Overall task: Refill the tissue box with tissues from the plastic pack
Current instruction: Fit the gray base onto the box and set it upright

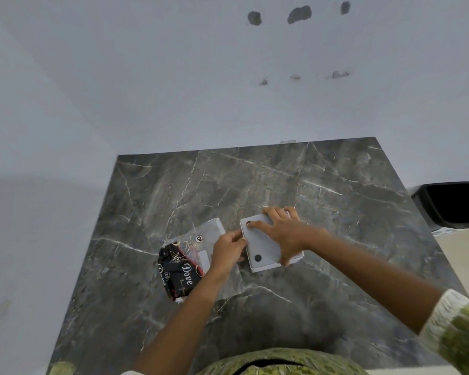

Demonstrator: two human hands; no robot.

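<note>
A white tissue box (264,246) lies on the dark marble table (255,180), its flat panel with two dark round pads facing up. My right hand (284,231) lies over the box's right side, thumb on the panel and fingers curled round the far and near edges. My left hand (228,251) grips the box's left edge. Just left of it lies the plastic tissue pack (183,262), black with red and gold print at its near end and clear at its far end, part of it hidden under my left hand.
A black bin (452,204) stands on the floor past the table's right edge. A white wall with dark patches rises behind the table. The floor drops away on the left of the table.
</note>
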